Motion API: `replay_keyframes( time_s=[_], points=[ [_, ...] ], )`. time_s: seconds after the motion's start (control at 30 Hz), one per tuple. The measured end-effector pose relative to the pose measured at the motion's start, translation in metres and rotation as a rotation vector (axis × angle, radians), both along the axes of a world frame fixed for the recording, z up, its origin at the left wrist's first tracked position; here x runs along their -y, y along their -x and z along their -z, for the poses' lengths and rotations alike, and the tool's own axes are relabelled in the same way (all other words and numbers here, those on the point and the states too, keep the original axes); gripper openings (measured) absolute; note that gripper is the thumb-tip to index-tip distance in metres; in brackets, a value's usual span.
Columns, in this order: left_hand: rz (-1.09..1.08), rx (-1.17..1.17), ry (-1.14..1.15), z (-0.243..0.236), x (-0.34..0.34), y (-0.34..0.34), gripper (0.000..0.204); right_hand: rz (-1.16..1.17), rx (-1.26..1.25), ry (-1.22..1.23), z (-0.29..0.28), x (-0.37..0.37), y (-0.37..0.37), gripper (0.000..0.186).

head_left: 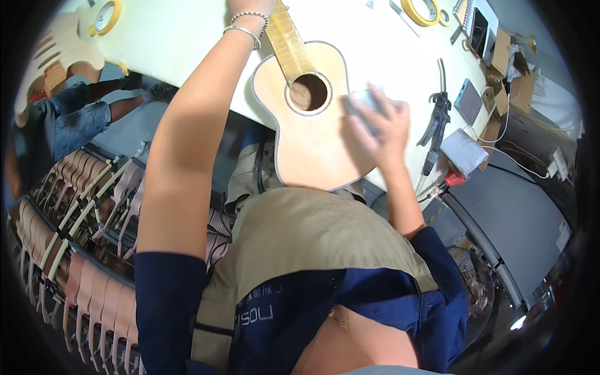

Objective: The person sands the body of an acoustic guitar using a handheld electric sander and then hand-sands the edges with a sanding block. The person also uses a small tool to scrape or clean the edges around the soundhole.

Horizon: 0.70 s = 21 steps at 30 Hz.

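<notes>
A small pale wooden guitar body (319,147) with dark edging lies face up on the white table, its lower end close to my apron. Yellowish tape covers the fretboard (291,47) above the round soundhole (308,94). My left hand (252,7), cut off by the top edge, is closed around the neck; most of its fingers are out of sight. On the right side of the body, my right hand (387,128) grips a flat grey pad (367,106) against the guitar's edge. Motion blurs this hand and the pad.
A black air gun (437,119) with a hose lies to the right, near a dark flat box (469,102) and a white-grey block (464,152). Tape rolls (420,10) sit farther back. On the left are guitar bodies (56,56), a person's legs (81,115) and racks of wooden parts (100,294).
</notes>
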<state>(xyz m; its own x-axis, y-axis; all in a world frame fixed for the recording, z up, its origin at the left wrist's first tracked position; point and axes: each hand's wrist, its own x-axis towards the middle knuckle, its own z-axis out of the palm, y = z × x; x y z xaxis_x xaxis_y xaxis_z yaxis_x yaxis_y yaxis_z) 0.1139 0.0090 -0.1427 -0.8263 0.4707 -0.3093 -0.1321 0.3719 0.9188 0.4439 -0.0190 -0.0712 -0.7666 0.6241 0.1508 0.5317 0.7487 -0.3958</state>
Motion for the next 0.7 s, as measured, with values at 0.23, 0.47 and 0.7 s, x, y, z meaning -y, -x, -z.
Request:
replay_keyframes(
  time_s=[0.23,0.47,0.7],
  points=[
    [-0.093,-0.144,-0.338,-0.096,0.05,0.003,0.024,0.368,-0.003,-0.023,0.054,-0.065,-0.078,0.042],
    [-0.025,-0.567,-0.573,-0.192,0.102,-0.037,0.032,0.022,-0.609,0.393,-0.039,0.011,0.018,0.054],
    [-0.055,-0.915,-0.826,-0.228,0.169,-0.057,0.041,-0.166,-0.671,-0.001,-0.088,0.076,0.09,0.061]
  ],
)
